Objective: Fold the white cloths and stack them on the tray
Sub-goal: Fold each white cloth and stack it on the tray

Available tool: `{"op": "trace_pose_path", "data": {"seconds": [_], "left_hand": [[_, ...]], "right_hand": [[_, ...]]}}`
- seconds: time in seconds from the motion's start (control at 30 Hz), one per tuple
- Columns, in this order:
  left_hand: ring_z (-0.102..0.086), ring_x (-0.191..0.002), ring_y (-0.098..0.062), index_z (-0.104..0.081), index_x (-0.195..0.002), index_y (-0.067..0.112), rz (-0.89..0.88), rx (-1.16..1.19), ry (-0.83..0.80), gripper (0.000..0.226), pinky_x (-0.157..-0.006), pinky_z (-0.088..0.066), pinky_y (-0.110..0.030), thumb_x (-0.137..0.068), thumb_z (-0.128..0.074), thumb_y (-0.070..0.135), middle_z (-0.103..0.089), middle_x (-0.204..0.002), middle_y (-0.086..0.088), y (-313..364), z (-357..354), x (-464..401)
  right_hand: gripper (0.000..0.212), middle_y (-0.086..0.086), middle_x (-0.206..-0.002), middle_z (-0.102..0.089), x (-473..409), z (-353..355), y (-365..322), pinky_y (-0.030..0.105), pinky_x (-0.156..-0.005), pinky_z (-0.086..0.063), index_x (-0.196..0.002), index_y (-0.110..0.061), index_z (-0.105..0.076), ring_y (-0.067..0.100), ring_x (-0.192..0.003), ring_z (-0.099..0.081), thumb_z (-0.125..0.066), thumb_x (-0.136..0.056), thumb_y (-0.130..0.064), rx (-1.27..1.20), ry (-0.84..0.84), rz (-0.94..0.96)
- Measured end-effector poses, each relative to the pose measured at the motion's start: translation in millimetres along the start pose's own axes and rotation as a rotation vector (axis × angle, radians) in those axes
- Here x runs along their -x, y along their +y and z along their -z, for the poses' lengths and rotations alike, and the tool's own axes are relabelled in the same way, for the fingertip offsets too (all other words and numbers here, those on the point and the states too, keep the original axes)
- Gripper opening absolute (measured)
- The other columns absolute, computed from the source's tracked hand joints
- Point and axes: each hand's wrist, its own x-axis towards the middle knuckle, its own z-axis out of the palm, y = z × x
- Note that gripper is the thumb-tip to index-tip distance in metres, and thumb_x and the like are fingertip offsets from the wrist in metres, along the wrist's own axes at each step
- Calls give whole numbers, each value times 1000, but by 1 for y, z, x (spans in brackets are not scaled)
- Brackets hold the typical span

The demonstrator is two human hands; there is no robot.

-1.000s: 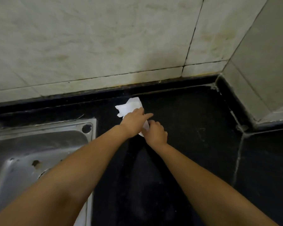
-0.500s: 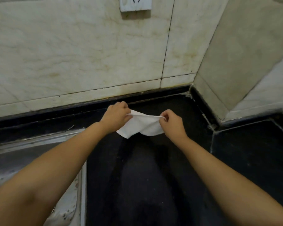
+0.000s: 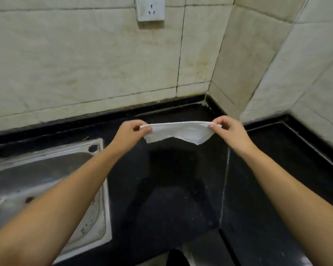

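Steel sink (image 3: 46, 169): sitting at far left, set into the black counter (image 3: 181, 189), rim running alongside the left forearm. Left hand (image 3: 129, 131): pinching the left end of the white cloth (image 3: 178, 131), thumb on the near face, fingers curling behind; clamped on fabric, not resting on the counter. White cloth: hanging in mid-air between the two hands, above the counter and clear of it, top edge pulling nearly taut, lower edge sagging unevenly and dipping lowest toward the right corner; long axis running left to right across the body, roughly parallel to the back wall. Right hand (image 3: 228, 128): pinching the right end of the same top edge, fingers curling in. Hands standing well apart, one at each end, about level, neither appearing nearer to the cloth's middle than the other. Wall socket (image 3: 151, 9): mounted on the tiles above, slightly left of the cloth's centre. Tiled corner: closing in at right behind the right hand. Tray: not showing anywhere in view; direction from the hands not determinable. Judging the step in hand as spreading prior to folding: with the long axis spanning hand to hand, bringing the two ends together looking like the natural first fold. No other cloths showing.
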Motion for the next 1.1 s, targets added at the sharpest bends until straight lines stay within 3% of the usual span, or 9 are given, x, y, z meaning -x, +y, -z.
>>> {"op": "trace_pose_path", "data": {"seconds": [0.07, 0.2, 0.37, 0.53, 0.63, 0.73, 0.8, 0.93, 1.1], "left_hand": [[-52, -54, 10, -67, -75, 16, 77, 43, -104, 13, -55, -37, -5, -88, -64, 11, -60, -54, 15, -19, -12, 37], [-56, -59, 10, -66, -70, 26, 251, 51, -302, 21, -60, -41, -6, -87, -65, 14, -63, -61, 13, -67, -36, 106], [-53, -64, -1, -65, -73, 25, 420, -67, -478, 18, -65, -39, -19, -90, -61, 22, -60, -68, 10, -93, -56, 134], [-52, -68, -15, -60, -76, 11, 451, -190, -237, 21, -58, -36, -24, -92, -57, 24, -58, -73, -2, -99, -65, 98], [-57, -72, -20, -60, -78, 7, 488, -289, -121, 24, -65, -44, -30, -92, -55, 27, -59, -75, -5, -106, -73, 80], [-56, -89, -22, -61, -86, 13, 436, -501, -79, 22, -81, -45, -37, -92, -52, 32, -58, -88, -3, -115, -85, 74], [-52, -96, -22, -60, -96, 15, 417, -584, -32, 21, -85, -39, -36, -92, -52, 33, -56, -98, -3, -118, -93, 75], [-49, -96, -21, -53, -99, 15, 460, -544, 123, 28, -80, -31, -32, -89, -57, 40, -54, -98, -1, -116, -96, 92], [-50, -101, -25, -53, -110, 13, 507, -605, 100, 49, -82, -34, -35, -82, -61, 53, -56, -106, -4, -114, -99, 131]], "right_hand": [[17, -2, -70, -56, 36, -7, 20, 17, -59, -36, -72, -23, -60, 1, -61, -46, -66, -87, -16, -25, -96, -87], [7, 6, -75, -61, 106, -21, 62, 22, -68, -41, -81, -9, -66, 11, -70, -53, -67, -86, -14, -9, -289, -271], [8, 2, -82, -68, 129, -33, 90, 22, -74, -46, -82, -18, -68, 10, -77, -61, -64, -89, -18, 80, -405, -412], [8, 3, -83, -62, 74, -57, 98, 21, -68, -45, -86, -13, -65, 13, -79, -57, -60, -91, -18, 128, -269, -398], [9, -1, -85, -60, 44, -78, 103, 21, -64, -43, -85, -18, -61, 13, -78, -56, -56, -92, -18, 260, -251, -399], [7, 5, -101, -60, 34, -95, 113, 34, -81, -48, -88, -18, -60, 20, -89, -57, -53, -91, -19, 484, -246, -364], [11, 5, -109, -56, 34, -100, 114, 39, -93, -41, -98, -19, -60, 24, -102, -53, -52, -90, -18, 647, -253, -286], [35, 6, -127, -48, 26, -116, 98, 38, -98, -33, -125, -21, -51, 25, -119, -43, -47, -91, -15, 887, -359, -50], [42, 6, -134, -47, 19, -194, 48, 40, -100, -35, -135, -20, -43, 26, -124, -43, -49, -95, -28, 727, -665, 134]]}}
